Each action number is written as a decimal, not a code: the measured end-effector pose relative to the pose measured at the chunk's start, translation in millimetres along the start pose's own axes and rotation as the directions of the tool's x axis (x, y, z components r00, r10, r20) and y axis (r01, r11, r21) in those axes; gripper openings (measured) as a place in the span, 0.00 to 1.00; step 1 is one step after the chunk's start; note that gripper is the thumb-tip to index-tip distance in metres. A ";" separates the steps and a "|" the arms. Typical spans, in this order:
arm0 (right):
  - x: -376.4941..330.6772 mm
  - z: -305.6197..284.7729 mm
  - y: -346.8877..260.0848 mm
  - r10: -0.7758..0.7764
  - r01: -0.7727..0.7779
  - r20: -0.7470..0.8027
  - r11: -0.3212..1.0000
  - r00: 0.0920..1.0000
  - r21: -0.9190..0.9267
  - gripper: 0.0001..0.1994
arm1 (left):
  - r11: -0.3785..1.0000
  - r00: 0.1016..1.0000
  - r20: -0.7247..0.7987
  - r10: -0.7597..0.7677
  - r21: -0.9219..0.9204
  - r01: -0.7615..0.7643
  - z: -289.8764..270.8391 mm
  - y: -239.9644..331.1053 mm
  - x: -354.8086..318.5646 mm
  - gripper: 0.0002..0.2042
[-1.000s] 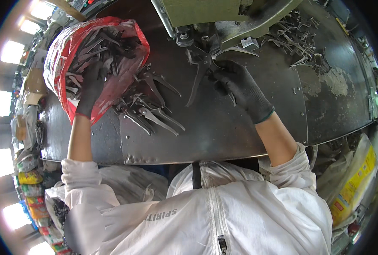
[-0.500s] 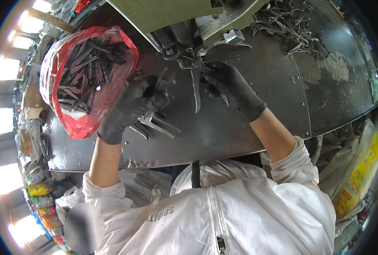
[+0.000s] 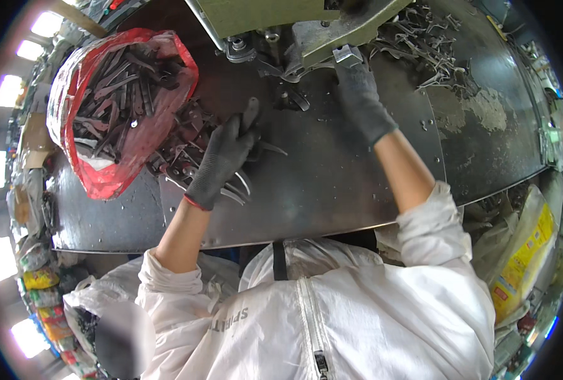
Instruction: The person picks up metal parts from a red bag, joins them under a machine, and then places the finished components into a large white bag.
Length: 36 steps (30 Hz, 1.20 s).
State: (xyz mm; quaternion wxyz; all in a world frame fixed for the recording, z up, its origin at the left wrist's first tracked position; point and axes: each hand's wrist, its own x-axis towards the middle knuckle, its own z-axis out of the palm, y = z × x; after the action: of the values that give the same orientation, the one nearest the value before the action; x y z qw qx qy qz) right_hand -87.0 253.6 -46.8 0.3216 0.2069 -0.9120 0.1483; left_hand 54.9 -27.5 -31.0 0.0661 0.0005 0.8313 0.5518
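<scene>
My left hand, in a dark grey glove, is over the table left of the press. Its index finger stretches forward with the thumb apart, and nothing shows between them. Under and beside it lie several curved metal handles and dark metal parts. My right hand, also gloved, reaches forward beside the green press; its fingers are hidden behind a small metal block on the press. Below the press head is a dark, curved metal piece, partly blurred, apart from both hands.
A red and white plastic sack full of dark metal handles stands on the left of the metal table. Loose silvery metal parts are heaped at the far right. A yellow-printed bag is beyond the table's near right edge.
My right hand has moved forward and right, away from the handle under the press head. My left hand has shifted right, its index finger now extended, uncovering more parts beside the sack.
</scene>
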 end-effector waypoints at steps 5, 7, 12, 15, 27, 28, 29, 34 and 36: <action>-11.6 1.6 26.1 0.147 -0.272 0.253 0.767 0.956 0.581 0.18 | 0.960 0.958 0.083 -0.276 -0.027 0.279 3.5 84.1 3.6 0.20; -0.7 -45.5 -26.6 0.247 -0.655 0.624 0.465 0.742 0.595 0.15 | 0.974 0.981 0.033 -0.189 -0.120 0.191 8.8 71.7 3.8 0.23; -1.2 -96.7 -62.2 0.181 -0.797 0.824 -0.209 0.538 0.566 0.19 | 0.989 0.989 0.025 0.147 0.001 -0.147 11.1 34.5 33.9 0.28; -7.4 -82.2 -71.6 0.199 -0.769 0.789 -0.180 0.582 0.613 0.20 | 0.996 0.997 0.038 0.069 0.059 -0.071 14.9 54.5 37.5 0.27; -2.4 -73.9 -94.3 0.201 -0.769 0.754 -0.005 0.626 0.640 0.19 | 0.989 0.999 0.029 0.024 0.143 -0.028 6.2 16.4 60.1 0.16; -3.6 -71.1 -95.6 0.191 -0.787 0.773 -0.007 0.605 0.617 0.20 | 0.949 0.997 0.047 0.069 0.306 -0.080 4.5 10.0 63.1 0.16; -4.8 -66.6 -94.4 0.177 -0.787 0.776 -0.012 0.605 0.616 0.20 | 0.879 0.992 0.074 0.107 0.460 -0.129 0.4 2.5 63.4 0.16; -20.4 -51.4 -74.2 0.176 -0.776 0.779 -0.099 0.602 0.623 0.18 | 0.730 0.922 -0.048 0.383 0.628 -0.271 -53.6 13.0 43.9 0.18; -25.3 -52.2 -71.0 0.172 -0.768 0.775 -0.117 0.608 0.629 0.18 | 0.929 0.956 -0.282 -0.077 0.328 0.172 -110.9 29.8 47.4 0.14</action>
State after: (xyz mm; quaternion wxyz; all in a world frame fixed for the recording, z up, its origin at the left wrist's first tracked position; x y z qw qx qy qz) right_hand -8.1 220.0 -14.3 -0.1998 0.0264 -0.6249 0.7542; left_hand -6.5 -114.0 33.6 -0.0112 -0.1145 0.9156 0.3852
